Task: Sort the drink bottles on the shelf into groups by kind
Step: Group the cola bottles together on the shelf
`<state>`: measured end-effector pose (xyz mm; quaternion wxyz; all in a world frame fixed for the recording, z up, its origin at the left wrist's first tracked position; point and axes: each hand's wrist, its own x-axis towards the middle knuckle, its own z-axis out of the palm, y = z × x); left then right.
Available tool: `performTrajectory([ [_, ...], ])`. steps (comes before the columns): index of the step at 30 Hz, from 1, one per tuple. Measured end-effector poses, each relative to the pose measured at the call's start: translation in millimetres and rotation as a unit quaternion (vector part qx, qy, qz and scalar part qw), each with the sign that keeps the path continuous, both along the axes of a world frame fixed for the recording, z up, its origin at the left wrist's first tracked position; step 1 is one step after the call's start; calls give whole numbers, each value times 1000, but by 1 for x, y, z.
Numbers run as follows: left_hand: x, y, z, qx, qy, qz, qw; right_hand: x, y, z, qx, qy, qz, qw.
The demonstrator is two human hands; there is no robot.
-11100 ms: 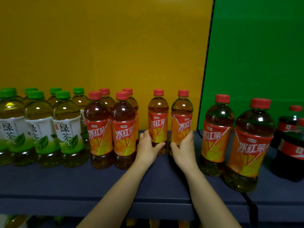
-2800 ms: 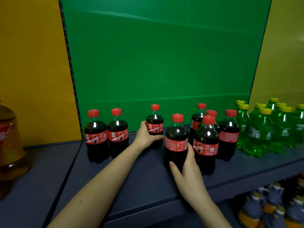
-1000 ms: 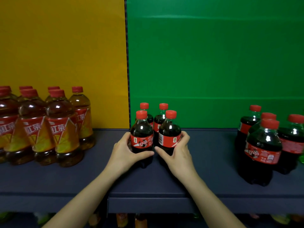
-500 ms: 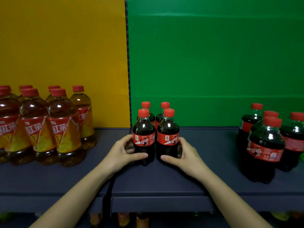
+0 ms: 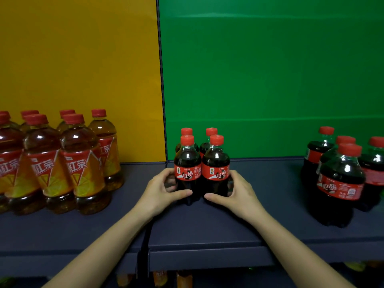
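Four small colas [image 5: 204, 147] stand tight together on the shelf [image 5: 207, 229], at the left end of the green wall [image 5: 270, 80]. The left hand [image 5: 164, 191] curls round the low part of the front left cola [image 5: 187, 173], with its thumb across the front. The right hand [image 5: 235, 191] holds the front right cola [image 5: 216, 173] the same way. I cannot tell how hard they squeeze.

Both hands hold low down, so a quick push could make the tops tip over. No hand holds the back two, so a bump from the front ones could knock them down. There is a dark gap [image 5: 145, 235] in the shelf just to the left. A bottle slid that way could catch on it and fall. The teas [image 5: 83, 163] stand near on that side too, and the kinds could get mixed. More colas [image 5: 340, 179] wait well apart on the right, so this kind is not yet one group.
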<state>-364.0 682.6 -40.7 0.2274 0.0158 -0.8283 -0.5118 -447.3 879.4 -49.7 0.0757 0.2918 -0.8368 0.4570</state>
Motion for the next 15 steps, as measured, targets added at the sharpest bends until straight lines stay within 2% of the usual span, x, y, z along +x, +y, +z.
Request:
performTrajectory([
  [5, 0, 4, 0, -3, 2, 9, 1000, 4, 0, 2, 12, 5, -2, 1000],
  [7, 4, 6, -1, -72, 17, 46, 996, 9, 2, 4, 20, 3, -1, 1000],
  [9, 13, 8, -1, -174, 98, 110, 974, 16, 11, 7, 21, -2, -1, 1000],
  [11, 25, 14, 6, -226, 203, 141, 942, 24, 27, 10, 20, 20, -8, 1000],
  [13, 36, 26, 16, -249, 265, 129, 923, 32, 51, 12, 16, 79, -23, 996],
  [15, 40, 43, 25, -261, 287, 94, 917, 41, 79, 18, -2, 126, -36, 991],
])
